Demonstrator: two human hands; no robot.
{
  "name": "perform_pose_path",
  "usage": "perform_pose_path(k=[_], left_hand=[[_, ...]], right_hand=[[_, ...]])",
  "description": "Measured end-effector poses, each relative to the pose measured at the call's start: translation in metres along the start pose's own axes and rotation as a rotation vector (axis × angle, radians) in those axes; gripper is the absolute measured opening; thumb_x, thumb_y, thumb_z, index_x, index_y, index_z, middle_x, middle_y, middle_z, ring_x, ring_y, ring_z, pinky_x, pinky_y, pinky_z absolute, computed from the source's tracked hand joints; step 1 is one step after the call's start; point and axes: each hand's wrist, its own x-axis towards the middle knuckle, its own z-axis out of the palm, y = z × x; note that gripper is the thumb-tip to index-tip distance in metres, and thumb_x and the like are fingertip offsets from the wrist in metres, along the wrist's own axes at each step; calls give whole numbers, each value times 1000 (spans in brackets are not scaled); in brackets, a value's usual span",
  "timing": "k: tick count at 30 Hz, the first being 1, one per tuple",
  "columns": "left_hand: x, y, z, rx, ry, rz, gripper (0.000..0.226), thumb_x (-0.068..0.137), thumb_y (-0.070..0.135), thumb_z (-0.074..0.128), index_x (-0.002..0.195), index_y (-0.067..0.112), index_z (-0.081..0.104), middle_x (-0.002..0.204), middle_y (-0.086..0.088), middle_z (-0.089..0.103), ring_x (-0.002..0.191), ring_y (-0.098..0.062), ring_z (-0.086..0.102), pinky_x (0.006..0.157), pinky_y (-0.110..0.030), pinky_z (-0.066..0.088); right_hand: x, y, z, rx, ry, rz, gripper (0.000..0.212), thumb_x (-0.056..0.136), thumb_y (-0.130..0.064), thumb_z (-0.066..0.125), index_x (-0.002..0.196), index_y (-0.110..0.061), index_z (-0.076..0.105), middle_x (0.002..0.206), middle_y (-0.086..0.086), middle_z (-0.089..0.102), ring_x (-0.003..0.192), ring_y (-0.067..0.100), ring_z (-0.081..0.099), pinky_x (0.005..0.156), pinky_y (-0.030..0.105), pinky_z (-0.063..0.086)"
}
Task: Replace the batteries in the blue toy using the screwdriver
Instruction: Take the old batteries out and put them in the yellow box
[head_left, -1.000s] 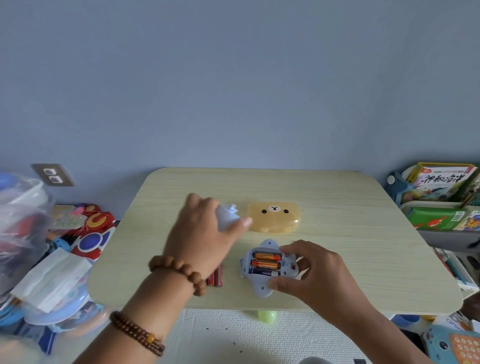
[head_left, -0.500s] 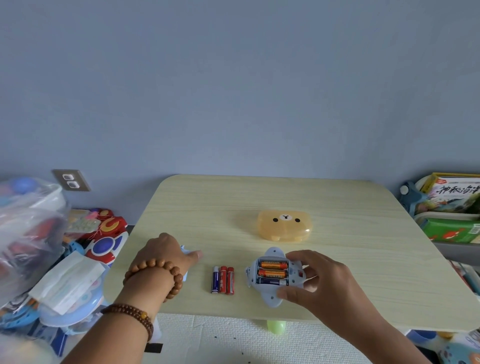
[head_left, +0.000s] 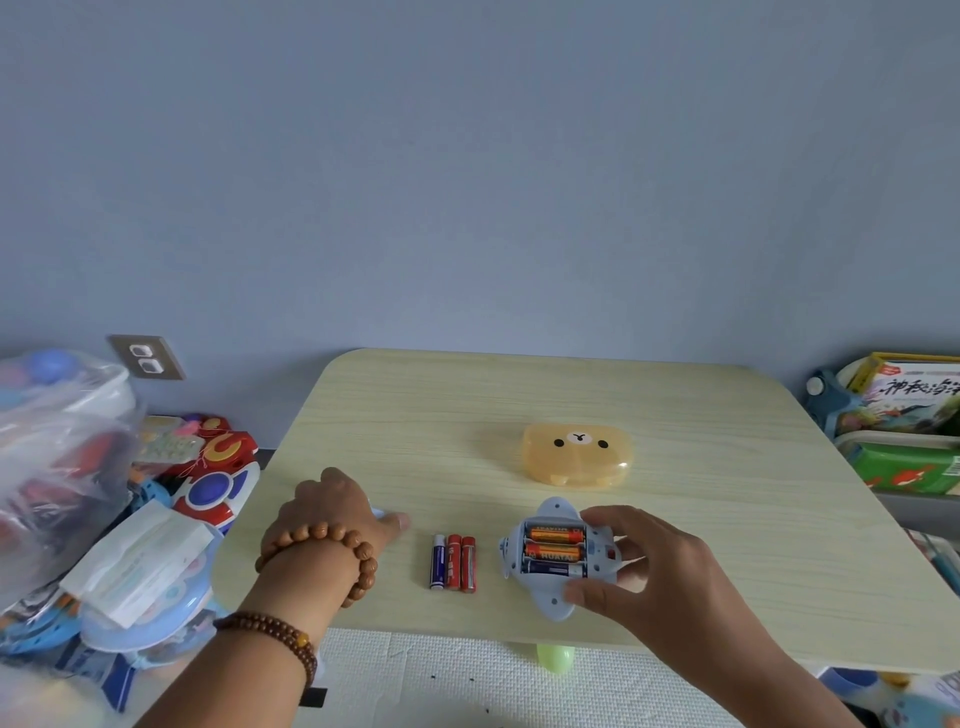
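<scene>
The blue toy (head_left: 551, 603) lies belly-up near the table's front edge, its battery bay open with three batteries (head_left: 554, 551) inside. My right hand (head_left: 657, 566) grips the toy from the right, thumb on its lower fin. Three loose batteries (head_left: 453, 562), one blue and two red, lie side by side just left of the toy. My left hand (head_left: 332, 506) rests knuckles-up at the table's left edge, closed over a pale blue battery cover (head_left: 377, 514) of which only a sliver shows. No screwdriver is in view.
A yellow bear-face case (head_left: 576, 454) sits on the wooden table (head_left: 519, 395) behind the toy. Toys and plastic bags (head_left: 62, 467) are piled on the floor to the left, and book bins (head_left: 904, 441) stand to the right.
My left hand carried the pale blue cover from near the bear case down to the table's left edge, which uncovered the three loose batteries. My right hand stayed on the toy.
</scene>
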Motion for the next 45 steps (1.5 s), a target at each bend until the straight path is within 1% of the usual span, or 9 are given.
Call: perform_pose_path(k=[6,10,15,18,21,29,33,37,45], left_hand=[[0,-5,-2,5,0,-7,84,70,75,64,121,10,46,102,-8,52,86,-22,51,80,-37,54],[-4,-2,-11,14,73,-6,86,73,77,59,125,9,46,117,-11,57,103,-27,59,84,-40,55],[-13,14,-25,-6,327,173,69,83,70,54,115,9,50,112,-11,58,102,-27,59,75,-36,50],[-17,27,-28,-105,411,294,57,85,64,55,110,13,50,106,-6,60,94,-23,59,73,-34,53],[-19,38,-28,-255,403,348,53,85,60,59,112,16,49,107,-1,60,95,-21,60,76,-36,55],[-20,59,-29,-781,219,555,69,80,77,49,126,25,47,116,11,56,98,-3,59,82,-25,54],[-33,77,-38,-1383,-74,498,72,75,86,33,113,31,60,107,0,69,94,-15,69,77,-47,61],[-39,84,-44,-1597,71,318,71,84,81,32,100,22,70,100,-4,73,97,-23,69,89,-49,55],[-42,86,-37,-1539,235,272,61,104,45,26,78,3,60,56,0,51,48,-6,48,49,-18,39]], right_hand=[[-5,-2,0,-7,13,-16,57,70,-51,84,121,-42,60,105,-25,68,98,-4,65,79,18,58],[-6,-12,-12,-206,87,-58,63,75,-76,57,132,-50,48,116,-31,58,93,-6,63,76,15,52],[39,-24,-51,-377,282,-219,43,86,-51,66,126,-34,65,126,-16,65,107,6,61,83,15,43],[86,-18,-51,-548,13,-170,70,85,-55,69,147,-39,42,156,-15,40,143,9,34,109,30,36],[121,-7,-40,-562,-241,-74,96,75,-63,75,154,-43,24,164,-17,23,150,10,18,119,40,28],[135,-25,-36,-429,-97,-179,78,72,-71,71,140,-37,53,120,-24,64,100,-2,61,81,19,48],[105,-75,-37,-155,-75,-450,61,77,-73,63,120,-30,66,99,-11,73,89,7,68,70,24,53],[91,-97,-33,-147,-65,-525,62,78,-74,60,114,-25,66,88,0,70,79,17,65,68,37,51],[90,-98,-29,-141,-102,-495,73,86,-72,51,111,-4,65,77,8,65,73,28,61,68,48,50]])
